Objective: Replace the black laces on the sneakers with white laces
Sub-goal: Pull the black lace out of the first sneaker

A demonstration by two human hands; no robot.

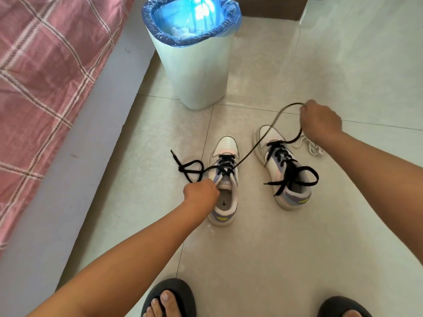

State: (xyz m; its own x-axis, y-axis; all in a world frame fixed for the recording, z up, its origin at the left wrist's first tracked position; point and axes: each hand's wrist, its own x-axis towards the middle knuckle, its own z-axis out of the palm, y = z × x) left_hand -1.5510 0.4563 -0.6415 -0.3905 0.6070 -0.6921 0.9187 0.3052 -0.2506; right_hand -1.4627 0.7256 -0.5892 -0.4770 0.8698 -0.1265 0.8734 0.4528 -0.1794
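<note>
The left hand (201, 191) gripped the tongue of the left sneaker (225, 179) on the floor. The right hand (320, 120) pinched the black lace (256, 147), drawn taut from the eyelets. The lace was probably soft and limp; hold near its tip.

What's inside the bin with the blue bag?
Inside the bin, lined with a blue bag, some crumpled white rubbish shows near the rim. Glare hides the rest, and the bottom cannot be seen.

Two sneakers (225, 179) (283, 165); two hands (201, 191) (320, 121) — one bin (194, 65).
</note>
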